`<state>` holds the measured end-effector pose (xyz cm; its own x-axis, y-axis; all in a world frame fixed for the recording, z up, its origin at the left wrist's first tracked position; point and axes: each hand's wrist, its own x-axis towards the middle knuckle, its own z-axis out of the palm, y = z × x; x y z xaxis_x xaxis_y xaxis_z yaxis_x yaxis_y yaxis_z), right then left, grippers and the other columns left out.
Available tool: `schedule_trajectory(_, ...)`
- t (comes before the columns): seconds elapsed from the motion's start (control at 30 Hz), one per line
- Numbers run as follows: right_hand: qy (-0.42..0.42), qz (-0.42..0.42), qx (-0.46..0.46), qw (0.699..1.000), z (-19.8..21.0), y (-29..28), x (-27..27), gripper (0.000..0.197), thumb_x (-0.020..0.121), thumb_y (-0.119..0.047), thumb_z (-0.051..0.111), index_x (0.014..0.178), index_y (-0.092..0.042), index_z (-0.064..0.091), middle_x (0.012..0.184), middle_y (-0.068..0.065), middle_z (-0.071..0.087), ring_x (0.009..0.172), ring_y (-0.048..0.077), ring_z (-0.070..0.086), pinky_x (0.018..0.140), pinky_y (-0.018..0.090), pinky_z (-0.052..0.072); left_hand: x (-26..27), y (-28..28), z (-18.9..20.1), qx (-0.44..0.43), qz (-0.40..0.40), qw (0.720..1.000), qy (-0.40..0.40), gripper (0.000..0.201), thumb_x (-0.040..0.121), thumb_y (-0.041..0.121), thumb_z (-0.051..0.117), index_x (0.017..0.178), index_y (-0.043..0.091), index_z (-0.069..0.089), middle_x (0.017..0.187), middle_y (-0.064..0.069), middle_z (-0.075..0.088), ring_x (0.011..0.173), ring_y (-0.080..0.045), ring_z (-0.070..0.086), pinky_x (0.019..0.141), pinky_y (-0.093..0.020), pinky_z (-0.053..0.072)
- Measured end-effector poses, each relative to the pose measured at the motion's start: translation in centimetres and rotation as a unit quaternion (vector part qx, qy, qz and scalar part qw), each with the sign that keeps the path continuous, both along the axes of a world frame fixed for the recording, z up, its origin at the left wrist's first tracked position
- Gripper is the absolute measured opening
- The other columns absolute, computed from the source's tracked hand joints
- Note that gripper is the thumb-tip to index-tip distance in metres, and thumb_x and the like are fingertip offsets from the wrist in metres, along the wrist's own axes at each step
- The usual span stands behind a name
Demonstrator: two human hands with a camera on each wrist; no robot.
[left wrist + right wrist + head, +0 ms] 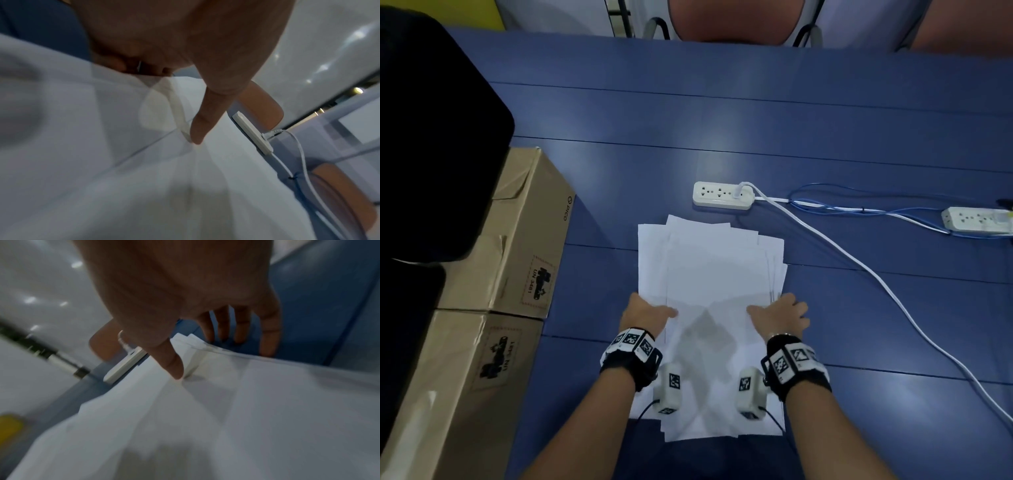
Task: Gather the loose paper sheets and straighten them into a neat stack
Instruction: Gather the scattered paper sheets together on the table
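We see the paper sheets (709, 274) fanned unevenly on the blue worktop (825, 120), just this side of a white power strip (722, 196). Our left hand (645, 313) grasps their left edge, thumb on top; our right hand (782, 313) grasps the right edge, thumb on top, fingers (269, 337) curling underneath.

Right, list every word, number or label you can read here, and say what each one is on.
"PICO": side of the upper cardboard box.
"UN 3481": battery label on that same box.
Label on the lower cardboard box: similar print, upside down and too blurred to read.
Wrist bands: coded square markers only, no words.
Paper sheets: no print visible.
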<state>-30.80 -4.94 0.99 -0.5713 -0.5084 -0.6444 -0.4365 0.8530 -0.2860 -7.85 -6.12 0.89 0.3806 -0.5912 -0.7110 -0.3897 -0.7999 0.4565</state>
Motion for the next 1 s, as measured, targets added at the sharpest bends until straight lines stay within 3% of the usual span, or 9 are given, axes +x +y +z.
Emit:
schedule_trajectory(0.13, -0.051, -0.051, -0.024, 0.997, 0.1, 0.8, 0.7, 0.085, 0.070, -0.025, 0.073, 0.138, -0.010, 0.025, 0.141, 0.013, 0.031, 0.111, 0.037, 0.048, 0.072, 0.039, 0.042, 0.5, 0.8, 0.0, -0.054, 0.105, 0.986, 0.119, 0.036, 0.060, -0.004, 0.083, 0.092, 0.010, 0.073, 0.095, -0.008, 0.076, 0.096, -0.035, 0.070, 0.087, -0.046, 0.059)
schedule_trajectory(0.23, -0.087, -0.095, -0.046, 0.991, 0.8, 0.9, 0.2, 0.078, 0.068, -0.023, 0.073, 0.132, -0.008, 0.032, 0.130, 0.015, 0.050, 0.096, 0.034, 0.057, 0.082, 0.041, 0.047, 1.1, 0.6, 1.0, -0.036, 0.087, 0.976, 0.196, 0.045, 0.064, -0.005, 0.082, 0.104, 0.012, 0.071, 0.103, -0.008, 0.076, 0.099, -0.032, 0.069, 0.094, -0.047, 0.055)
schedule_trajectory(0.33, -0.101, -0.050, -0.005, 0.994, 0.4, 1.1, 0.0, 0.071, 0.055, -0.035, 0.072, 0.119, -0.013, 0.049, 0.112, 0.006, 0.063, 0.094, 0.031, 0.059, 0.098, 0.050, 0.042, 1.3, 0.5, 1.6, 0.010, 0.044, 0.970, 0.240, 0.043, 0.068, 0.006, 0.085, 0.106, 0.017, 0.069, 0.107, -0.003, 0.075, 0.103, -0.024, 0.067, 0.100, -0.043, 0.048)
schedule_trajectory(0.43, -0.092, -0.030, -0.026, 0.995, -0.7, 1.1, 0.0, 0.054, 0.050, -0.032, 0.070, 0.102, -0.023, 0.062, 0.113, 0.004, 0.058, 0.102, 0.033, 0.057, 0.092, 0.050, 0.048, 1.2, 0.5, 1.0, 0.033, -0.008, 0.983, 0.182, 0.052, 0.065, 0.009, 0.090, 0.113, 0.010, 0.068, 0.111, -0.005, 0.072, 0.109, -0.028, 0.064, 0.100, -0.040, 0.046)
schedule_trajectory(0.53, -0.174, -0.076, -0.097, 0.977, 1.1, 1.3, 0.3, 0.027, 0.055, -0.013, 0.072, 0.082, -0.016, 0.069, 0.107, 0.014, 0.065, 0.088, 0.031, 0.065, 0.077, 0.043, 0.058, 1.1, 0.3, 0.3, 0.021, -0.027, 0.995, 0.097, 0.049, 0.067, 0.003, 0.089, 0.111, -0.002, 0.068, 0.110, -0.014, 0.072, 0.105, -0.032, 0.066, 0.090, -0.035, 0.051)
schedule_trajectory(0.67, -0.268, -0.154, -0.099, 0.946, 2.7, 1.4, -0.3, 0.044, 0.064, 0.001, 0.070, 0.105, 0.000, 0.056, 0.104, 0.010, 0.066, 0.095, 0.033, 0.062, 0.080, 0.043, 0.053, 0.5, 0.0, 0.2, 0.030, -0.025, 0.998, 0.039, 0.039, 0.072, 0.001, 0.085, 0.102, -0.005, 0.060, 0.107, -0.013, 0.068, 0.100, -0.031, 0.063, 0.086, -0.036, 0.051)
schedule_trajectory(0.73, -0.281, -0.167, -0.070, 0.942, 3.2, 1.3, -0.6, 0.052, 0.069, -0.001, 0.072, 0.112, -0.004, 0.044, 0.107, 0.007, 0.056, 0.097, 0.028, 0.055, 0.079, 0.038, 0.045, 0.5, 0.0, 0.0, 0.032, -0.019, 0.999, 0.036, 0.052, 0.072, 0.002, 0.085, 0.115, -0.007, 0.057, 0.117, -0.013, 0.066, 0.110, -0.035, 0.062, 0.091, -0.039, 0.051)
schedule_trajectory(0.83, -0.313, -0.122, -0.002, 0.942, 3.6, 1.0, -1.0, 0.049, 0.071, -0.010, 0.075, 0.113, 0.001, 0.053, 0.112, 0.011, 0.059, 0.092, 0.027, 0.056, 0.075, 0.037, 0.046, 0.4, -0.2, -0.1, 0.035, -0.001, 0.999, 0.035, 0.069, 0.070, 0.003, 0.087, 0.129, -0.006, 0.052, 0.127, -0.018, 0.063, 0.119, -0.038, 0.059, 0.097, -0.043, 0.050)
schedule_trajectory(1.0, -0.298, -0.091, 0.014, 0.950, 3.0, 1.0, -1.1, 0.061, 0.062, -0.017, 0.076, 0.118, 0.000, 0.057, 0.127, 0.014, 0.055, 0.114, 0.035, 0.052, 0.100, 0.049, 0.043, 0.8, -0.1, -0.4, 0.037, 0.034, 0.996, 0.076, 0.036, 0.070, -0.005, 0.084, 0.094, 0.004, 0.058, 0.105, -0.013, 0.066, 0.097, -0.032, 0.060, 0.090, -0.040, 0.051)
